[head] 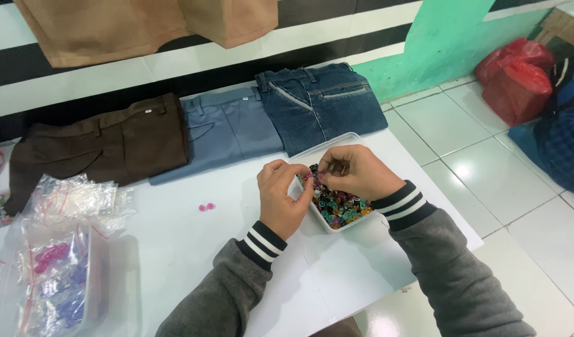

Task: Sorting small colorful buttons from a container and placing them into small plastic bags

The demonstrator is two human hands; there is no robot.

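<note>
glossy plastic beads (pixel 337 206), clear plastic tub (pixel 327 145), crinkly clear bags (pixel 75 200), denim jeans (pixel 318 106), smooth white table (pixel 193 243)

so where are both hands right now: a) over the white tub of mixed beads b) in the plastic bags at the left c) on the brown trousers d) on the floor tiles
a: the left hand and right hand meet over the white tub of mixed coloured beads, apart from the brown trousers and the plastic bags.

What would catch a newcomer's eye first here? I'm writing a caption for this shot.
Both hands, left hand and right hand, meet over a clear tub of colourful beads at the white table edge. Behind lie three folded trousers; red bags sit on the floor, far right.
</note>
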